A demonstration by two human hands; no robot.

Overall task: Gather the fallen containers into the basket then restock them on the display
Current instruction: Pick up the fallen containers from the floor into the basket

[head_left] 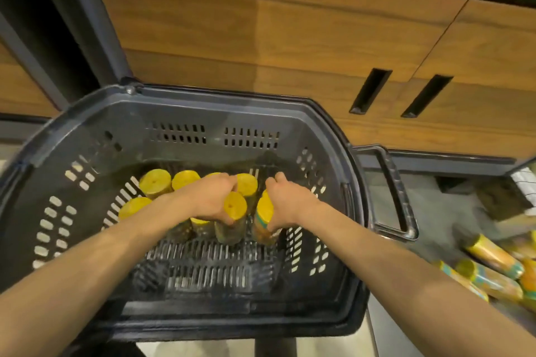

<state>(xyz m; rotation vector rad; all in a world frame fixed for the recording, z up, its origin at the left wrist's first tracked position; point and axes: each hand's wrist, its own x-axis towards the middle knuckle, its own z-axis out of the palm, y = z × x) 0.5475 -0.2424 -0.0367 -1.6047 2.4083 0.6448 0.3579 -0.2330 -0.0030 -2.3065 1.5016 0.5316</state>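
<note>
Reaches with both bare forearms over the near rim of the dark plastic basket (pixel 232 324), down toward its slotted floor. Grips in the left hand (pixel 211 200) a yellow-lidded jar (pixel 234 207), fingers curled round the clear body just under the lid. Clamps in the right hand (pixel 290 203) a second jar (pixel 264 219) likewise, leaning slightly toward the first. Holds both low and lid-up, most likely to stand them gently beside the others rather than drop them, and close together to pack the floor tightly. Shows dark greenish contents in the left jar, orange contents and a teal-banded label in the right, each under a flat round yellow lid. Just beyond the knuckles, finds several standing jars (pixel 155 182) clustered lid-up on the basket's far-left floor, touching one another. Outside to the right, past the swing handle (pixel 397 191), leaves fallen jars (pixel 493 258) lying on their sides on the floor, so gathering looks only partly done. Farthest off, faces a wooden cabinet front (pixel 290 32) with two dark slot pulls (pixel 371 90).
</note>
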